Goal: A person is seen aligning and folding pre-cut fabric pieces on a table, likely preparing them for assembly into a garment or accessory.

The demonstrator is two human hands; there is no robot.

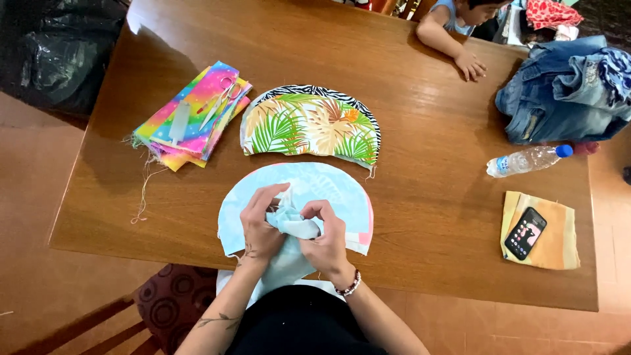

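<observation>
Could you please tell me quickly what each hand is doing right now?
Left hand: closed, pinching the bunched light blue fabric.
Right hand: closed on the same light blue fabric, gripping it from the other side.

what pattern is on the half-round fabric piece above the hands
Tropical leaves, green and orange on white, on the half-round fabric piece, with a zebra-striped edge behind; head view.
</observation>
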